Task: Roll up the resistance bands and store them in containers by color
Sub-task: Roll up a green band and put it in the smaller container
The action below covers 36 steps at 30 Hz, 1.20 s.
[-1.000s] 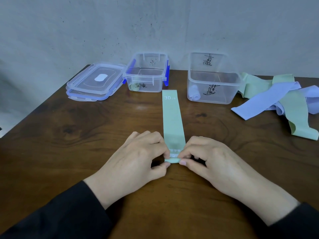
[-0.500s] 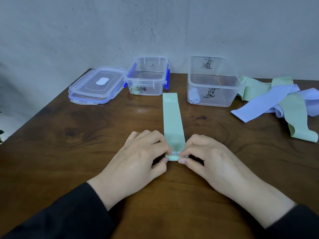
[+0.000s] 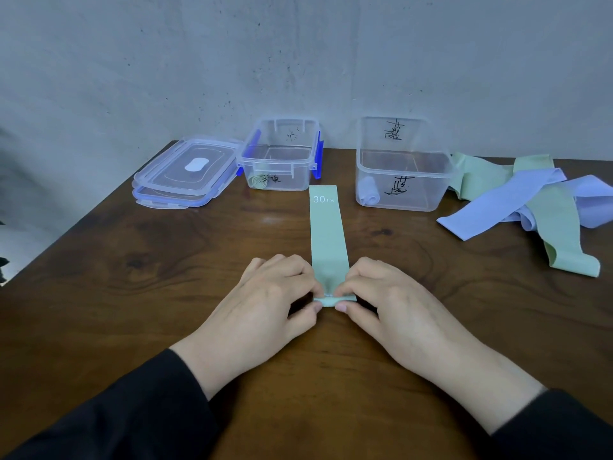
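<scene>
A pale green band [image 3: 328,240] is lying flat down the middle of the dark wooden surface [image 3: 132,277], and it is reading "30 LB" in white at its far end. Both hands are working its near end: the left hand [image 3: 265,303] and the right hand [image 3: 394,307] are each pinching narrow on the small roll forming there, thumbs under, fingertips on top, a tight grip on the green band from either side.

Just beyond the band's far end, to its left, a clear tub with blue clips [image 3: 280,161] is showing black handwritten marks I cannot read, and a rolled green band [image 3: 258,182] is sitting inside it. Beyond the band's far end to its right, a taller clear tub [image 3: 403,167] is carrying black handwriting too, unreadable, with a rolled lilac band [image 3: 370,195] in its near left corner.

Far left of the band, two clear lids [image 3: 185,174] are stacking near the surface's left edge. Far right of it, loose green and lilac bands [image 3: 530,200] are heaping in a tangle. A scuffed grey wall [image 3: 298,61] is closing off the back. Bare wood is stretching open either side of the band.
</scene>
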{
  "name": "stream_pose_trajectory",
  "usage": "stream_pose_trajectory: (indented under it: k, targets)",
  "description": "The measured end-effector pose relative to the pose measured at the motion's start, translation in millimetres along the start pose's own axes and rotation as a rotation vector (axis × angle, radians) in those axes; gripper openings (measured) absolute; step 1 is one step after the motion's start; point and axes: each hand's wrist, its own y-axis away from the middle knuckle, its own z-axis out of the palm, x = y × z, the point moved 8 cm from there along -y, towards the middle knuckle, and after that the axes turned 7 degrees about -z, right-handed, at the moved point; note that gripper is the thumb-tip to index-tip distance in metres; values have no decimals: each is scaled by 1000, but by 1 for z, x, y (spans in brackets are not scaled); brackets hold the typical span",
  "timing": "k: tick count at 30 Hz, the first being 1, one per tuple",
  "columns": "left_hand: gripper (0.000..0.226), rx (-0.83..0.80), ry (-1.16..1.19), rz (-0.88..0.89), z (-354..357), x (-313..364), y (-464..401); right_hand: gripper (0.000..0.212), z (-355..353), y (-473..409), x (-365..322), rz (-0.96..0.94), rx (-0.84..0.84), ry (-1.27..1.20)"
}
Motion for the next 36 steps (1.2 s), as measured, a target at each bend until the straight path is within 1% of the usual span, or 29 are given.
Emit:
stream_pose_trajectory:
  k: [5,8,10,14,17,20,21,26,28,33,34,36]
  targets:
    - [27,3,42,21,3,-6,-12,19,1,3,-2,-24,-64,-22]
    - [29,-36,30,-5,12,-13,-31,20,0,1,-1,-22,-80,-32]
    - [24,-52,51,-15,16,-18,-44,20,-1,0,0,-15,-82,-52]
    - [16,-27,87,-15,15,-24,-64,12,-2,-2,1,-24,-68,-71]
    - [13,-40,112,-7,16,-25,-74,20,-2,-4,5,-16,-65,-60]
    - [12,-44,138,-2,16,-27,-79,34,1,-6,5,-38,-94,-21]
    - [12,-48,137,1,16,-27,-81,36,1,-7,5,-40,-101,-9]
    - [8,-87,140,-1,18,-31,-82,32,3,-11,5,-68,-135,-9]
    - [6,-97,135,-1,19,-32,-83,28,3,-11,6,-77,-152,-13]
    - [6,-89,157,-1,20,-33,-85,18,2,-13,10,-75,-111,-60]
    - [6,-84,162,0,20,-34,-85,19,2,-14,11,-72,-99,-68]
    - [7,-81,171,1,19,-34,-85,29,2,-14,13,-66,-83,-80]
